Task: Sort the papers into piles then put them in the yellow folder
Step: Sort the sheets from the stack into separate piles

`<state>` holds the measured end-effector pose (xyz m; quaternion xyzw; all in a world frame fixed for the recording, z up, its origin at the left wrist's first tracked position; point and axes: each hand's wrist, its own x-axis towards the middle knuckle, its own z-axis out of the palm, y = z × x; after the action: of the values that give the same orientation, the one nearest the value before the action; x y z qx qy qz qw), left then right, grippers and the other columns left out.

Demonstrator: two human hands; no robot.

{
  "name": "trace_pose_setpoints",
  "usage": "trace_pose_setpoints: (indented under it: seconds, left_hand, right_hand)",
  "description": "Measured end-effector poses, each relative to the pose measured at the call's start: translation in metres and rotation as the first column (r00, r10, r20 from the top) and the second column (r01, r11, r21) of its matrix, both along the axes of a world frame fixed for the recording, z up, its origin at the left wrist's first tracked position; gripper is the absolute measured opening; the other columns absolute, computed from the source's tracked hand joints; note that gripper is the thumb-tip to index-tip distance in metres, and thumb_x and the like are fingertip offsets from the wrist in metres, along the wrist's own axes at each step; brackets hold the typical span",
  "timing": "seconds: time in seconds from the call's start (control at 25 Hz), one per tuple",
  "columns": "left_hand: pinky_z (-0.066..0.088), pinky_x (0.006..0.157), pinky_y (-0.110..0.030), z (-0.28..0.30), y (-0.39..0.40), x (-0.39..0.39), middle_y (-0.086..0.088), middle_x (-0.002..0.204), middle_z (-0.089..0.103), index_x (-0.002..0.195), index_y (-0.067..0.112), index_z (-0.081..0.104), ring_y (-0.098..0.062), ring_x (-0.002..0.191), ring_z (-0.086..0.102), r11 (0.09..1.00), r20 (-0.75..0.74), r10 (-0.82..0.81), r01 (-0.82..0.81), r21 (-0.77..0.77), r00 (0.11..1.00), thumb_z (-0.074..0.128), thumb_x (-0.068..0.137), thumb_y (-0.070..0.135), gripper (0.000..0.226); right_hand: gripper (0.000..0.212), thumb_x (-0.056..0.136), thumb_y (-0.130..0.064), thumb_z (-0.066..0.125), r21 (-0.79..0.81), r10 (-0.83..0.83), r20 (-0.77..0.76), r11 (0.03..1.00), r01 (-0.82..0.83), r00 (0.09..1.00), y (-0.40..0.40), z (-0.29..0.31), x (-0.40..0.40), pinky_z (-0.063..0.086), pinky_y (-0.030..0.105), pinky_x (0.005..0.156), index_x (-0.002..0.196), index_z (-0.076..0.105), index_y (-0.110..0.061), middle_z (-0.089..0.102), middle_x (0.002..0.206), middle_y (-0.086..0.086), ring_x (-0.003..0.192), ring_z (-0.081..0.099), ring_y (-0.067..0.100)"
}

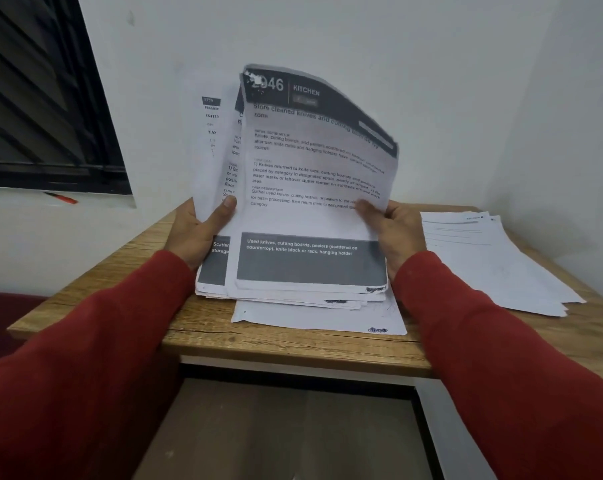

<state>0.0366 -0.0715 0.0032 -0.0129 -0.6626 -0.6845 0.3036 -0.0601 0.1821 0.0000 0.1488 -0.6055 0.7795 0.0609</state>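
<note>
On the wooden table, left hand and right hand grip the paper stack by its side edges.

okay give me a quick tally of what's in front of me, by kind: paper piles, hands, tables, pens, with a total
Paper piles: 3, the held stack, a sheet under it, a right pile
Hands: 2, left hand, right hand
Tables: 1, wooden table
Pens: 1, orange pen
Total: 7

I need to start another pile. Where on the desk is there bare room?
Bare wood at the desk's left, beyond the left hand, and a narrow front strip. Crowded: the held stack in the centre, and the loose sheets past the right hand.
</note>
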Motion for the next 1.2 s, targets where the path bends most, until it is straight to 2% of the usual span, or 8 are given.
trace_pose_setpoints:
  seconds: [0.16, 0.32, 0.48, 0.64, 0.76, 0.88, 1.04, 1.2]
  left_hand:
    - [0.055, 0.06, -0.017, 0.0, -0.001, -0.001, 0.014, 0.081, 0.077, 0.107, 0.015, 0.065, -0.002, 0.074, 0.073, 0.999, 0.002, 0.025, -0.025, 0.022, 1.0, 0.059, 0.099, 0.016, 0.01]
    - [0.056, 0.066, -0.017, -0.001, -0.004, -0.002, 0.014, 0.086, 0.077, 0.112, 0.013, 0.064, -0.003, 0.081, 0.073, 0.997, -0.011, 0.045, -0.044, 0.066, 0.999, 0.061, 0.098, 0.015, 0.015]
    - [0.055, 0.064, -0.016, -0.002, -0.003, -0.003, 0.014, 0.082, 0.077, 0.105, 0.017, 0.065, -0.002, 0.078, 0.073, 0.998, -0.011, 0.042, -0.041, 0.057, 0.999, 0.061, 0.098, 0.013, 0.009]
    - [0.055, 0.063, -0.016, -0.002, -0.004, -0.003, 0.015, 0.082, 0.077, 0.105, 0.016, 0.066, -0.002, 0.077, 0.073, 0.998, -0.01, 0.042, -0.041, 0.057, 0.999, 0.062, 0.098, 0.014, 0.009]
    - [0.055, 0.064, -0.017, -0.003, -0.005, -0.004, 0.014, 0.082, 0.077, 0.107, 0.014, 0.065, -0.002, 0.077, 0.073, 0.998, -0.014, 0.035, -0.034, 0.051, 0.999, 0.062, 0.098, 0.013, 0.01]
    - [0.056, 0.063, -0.017, -0.004, -0.006, -0.006, 0.013, 0.081, 0.077, 0.106, 0.014, 0.065, -0.002, 0.075, 0.073, 0.998, -0.015, 0.034, -0.033, 0.048, 0.999, 0.061, 0.098, 0.012, 0.009]
    - [0.058, 0.068, -0.024, -0.006, -0.012, -0.009, 0.014, 0.081, 0.077, 0.1, 0.017, 0.066, -0.003, 0.077, 0.072, 0.998, 0.012, 0.056, -0.056, -0.024, 0.998, 0.061, 0.096, 0.004, 0.015]
    - [0.057, 0.065, -0.02, -0.006, -0.013, -0.01, 0.016, 0.079, 0.076, 0.095, 0.021, 0.068, -0.002, 0.075, 0.072, 0.995, 0.025, 0.071, -0.069, -0.07, 0.997, 0.059, 0.093, -0.009, 0.03]
  right_hand:
    - [0.006, 0.091, -0.009, 0.071, -0.11, -0.096, 0.012, 0.989, 0.097, 0.995, 0.007, 0.002, -0.007, 0.061, 0.034, 0.077, 0.094, 0.076, -0.011, 0.078, 0.091, 0.005, 0.079, 0.072, 0.019]
    - [0.009, 0.092, -0.006, 0.07, -0.413, -0.337, 0.128, 0.837, 0.359, 0.933, 0.035, 0.011, -0.022, 0.059, 0.034, 0.072, 0.088, 0.074, -0.013, 0.074, 0.078, -0.003, 0.07, 0.07, 0.015]
    - [0.016, 0.09, 0.0, 0.069, -0.477, -0.305, 0.104, 0.82, 0.317, 0.947, 0.037, 0.009, -0.026, 0.059, 0.049, 0.087, 0.092, 0.065, -0.015, 0.071, 0.088, 0.004, 0.074, 0.069, 0.018]
    - [0.04, 0.087, 0.002, 0.072, -0.521, -0.213, 0.085, 0.823, 0.225, 0.973, 0.032, 0.008, -0.024, 0.057, 0.055, 0.09, 0.125, 0.059, -0.003, 0.072, 0.113, 0.018, 0.1, 0.071, 0.034]
    - [0.017, 0.091, 0.0, 0.068, -0.535, -0.033, 0.094, 0.841, 0.078, 0.995, 0.029, 0.011, -0.016, 0.061, 0.049, 0.084, 0.108, 0.067, -0.004, 0.075, 0.102, 0.013, 0.088, 0.073, 0.027]
    - [0.01, 0.092, 0.0, 0.067, -0.423, 0.146, 0.074, 0.9, -0.102, 0.986, 0.017, 0.013, -0.006, 0.06, 0.028, 0.072, 0.092, 0.066, -0.01, 0.075, 0.094, 0.007, 0.081, 0.074, 0.016]
    - [0.018, 0.086, -0.001, 0.071, -0.106, 0.236, 0.066, 0.968, -0.228, 0.969, -0.001, 0.001, -0.001, 0.059, 0.031, 0.083, 0.103, 0.072, -0.005, 0.077, 0.103, 0.009, 0.092, 0.074, 0.02]
    - [0.015, 0.087, 0.005, 0.069, -0.008, 0.213, -0.035, 0.977, -0.214, 0.976, -0.002, -0.004, 0.0, 0.057, 0.025, 0.076, 0.097, 0.075, -0.005, 0.078, 0.094, 0.009, 0.086, 0.075, 0.02]
